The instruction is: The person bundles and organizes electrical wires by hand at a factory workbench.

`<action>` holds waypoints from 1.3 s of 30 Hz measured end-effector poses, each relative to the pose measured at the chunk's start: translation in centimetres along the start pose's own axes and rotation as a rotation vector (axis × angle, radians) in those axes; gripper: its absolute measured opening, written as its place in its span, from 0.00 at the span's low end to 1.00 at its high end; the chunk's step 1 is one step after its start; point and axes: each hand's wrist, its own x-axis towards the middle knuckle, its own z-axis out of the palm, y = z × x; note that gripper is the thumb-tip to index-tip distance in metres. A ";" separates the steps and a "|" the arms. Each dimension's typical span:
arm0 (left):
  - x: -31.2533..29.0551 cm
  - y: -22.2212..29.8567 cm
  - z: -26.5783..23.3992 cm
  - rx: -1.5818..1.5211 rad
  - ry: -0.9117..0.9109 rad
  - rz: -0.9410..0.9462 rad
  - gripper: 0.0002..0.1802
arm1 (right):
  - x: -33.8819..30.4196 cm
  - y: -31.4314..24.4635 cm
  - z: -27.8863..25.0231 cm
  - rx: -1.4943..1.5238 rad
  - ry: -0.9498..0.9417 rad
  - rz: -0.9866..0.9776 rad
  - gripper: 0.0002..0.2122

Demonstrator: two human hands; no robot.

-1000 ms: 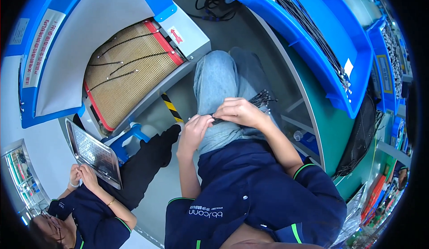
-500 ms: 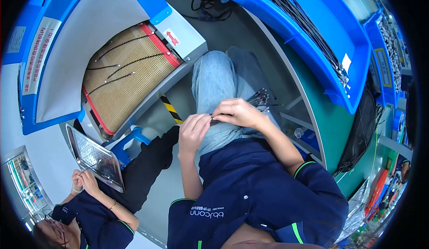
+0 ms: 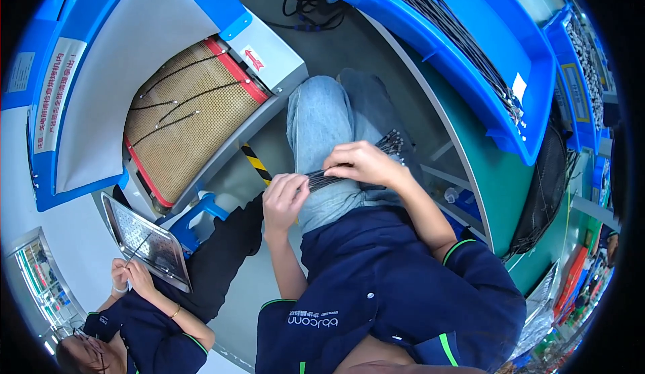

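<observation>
A bundle of thin black cables (image 3: 320,180) lies across my jeans-clad thighs. Its small metallic tips (image 3: 391,143) fan out beyond my right hand (image 3: 364,164). That hand lies over the bundle from above, thumb and fingers closed on the cables. At the bundle's other end, my left hand (image 3: 285,197) has its fingers curled round the cables, so the ends there are hidden. Between the two hands a short stretch of the bundle shows.
To the left, a conveyor machine carries several black cables on its tan mesh belt (image 3: 176,132). At the right, a blue bin (image 3: 497,31) of cables stands on a green-topped table (image 3: 480,132). A co-worker's hands (image 3: 134,274) hold a thin cable by a metal tray (image 3: 151,240).
My hands have drawn apart, the left one shifting slightly left and the right one slightly right. More of the cable bundle shows between them. The co-worker's hands have moved a little.
</observation>
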 end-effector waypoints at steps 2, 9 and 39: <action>-0.3 -0.5 -0.6 0.052 0.011 -0.069 0.09 | -0.4 0.3 -1.7 -0.040 -0.056 0.106 0.06; -1.8 -1.7 -2.7 0.139 0.087 -0.228 0.07 | -2.6 1.0 -5.7 -0.112 0.005 0.203 0.07; -4.3 -1.9 -5.0 0.260 0.161 -0.302 0.06 | -4.5 0.9 -8.0 -0.128 0.165 0.106 0.03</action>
